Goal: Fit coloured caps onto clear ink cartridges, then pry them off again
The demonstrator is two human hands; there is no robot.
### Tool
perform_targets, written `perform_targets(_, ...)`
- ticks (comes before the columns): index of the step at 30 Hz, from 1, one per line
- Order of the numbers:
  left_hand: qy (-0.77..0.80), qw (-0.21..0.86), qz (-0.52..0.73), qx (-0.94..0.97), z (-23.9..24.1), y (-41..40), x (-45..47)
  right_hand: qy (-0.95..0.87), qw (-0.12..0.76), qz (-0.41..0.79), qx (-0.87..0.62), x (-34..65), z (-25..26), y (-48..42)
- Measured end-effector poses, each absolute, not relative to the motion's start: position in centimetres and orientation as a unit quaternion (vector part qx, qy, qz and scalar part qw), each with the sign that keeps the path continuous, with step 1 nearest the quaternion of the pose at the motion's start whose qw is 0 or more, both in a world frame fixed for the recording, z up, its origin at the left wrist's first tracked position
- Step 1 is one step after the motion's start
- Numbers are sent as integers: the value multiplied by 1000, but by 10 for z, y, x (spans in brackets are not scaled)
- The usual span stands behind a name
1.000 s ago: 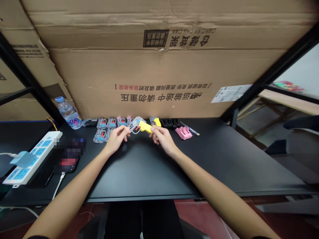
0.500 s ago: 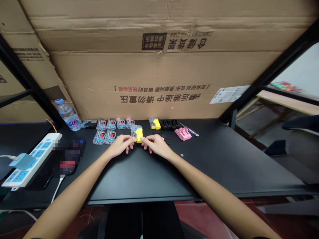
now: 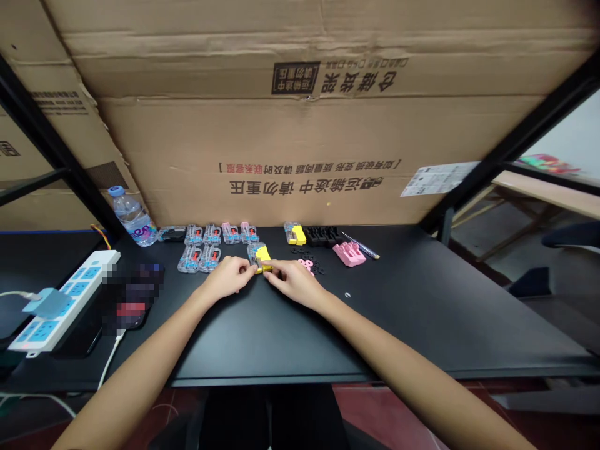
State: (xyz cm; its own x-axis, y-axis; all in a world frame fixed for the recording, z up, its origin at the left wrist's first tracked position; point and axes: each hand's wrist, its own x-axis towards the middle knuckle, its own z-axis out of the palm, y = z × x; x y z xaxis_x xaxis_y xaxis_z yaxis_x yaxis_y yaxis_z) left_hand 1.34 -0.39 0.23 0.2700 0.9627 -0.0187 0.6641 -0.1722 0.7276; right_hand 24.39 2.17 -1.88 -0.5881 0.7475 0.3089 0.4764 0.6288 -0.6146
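The clear-and-yellow toy (image 3: pixel 259 255) is at the middle of the bench (image 3: pixel 300 337), straight ahead of the person, between the left hand (image 3: pixel 228 276) and the right hand (image 3: pixel 296 282). Neither hand is plainly nearer; both touch its near end. The long axis appears to run roughly away from the person. The right hand pinches the yellow near edge between thumb and forefinger. The left hand is curled, fingertips at the near left corner; whether it grips cannot be told. Full contact with the bench could not be confirmed. Appearance: see-through body at left, solid bright yellow at right. Pink rings (image 3: pixel 307 264) lie beside the right hand.
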Motion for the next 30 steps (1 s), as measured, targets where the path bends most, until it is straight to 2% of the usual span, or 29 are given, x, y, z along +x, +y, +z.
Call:
perform_targets(7, 552, 296, 243, 741, -1, -4, 13, -881, 221, 154, -389, 242, -12, 16)
perform_targets(14, 548, 262, 237, 758, -3, -2, 12, -860, 139, 61, -487, 247, 0, 31)
perform_targets(25, 538, 255, 231, 769, -4, -2, 11, -864, 156, -48, -477, 253, -16, 58)
perform_targets(30, 538, 234, 226, 778, -7, -1, 9, -854, 184, -52, -485, 254, -20, 62)
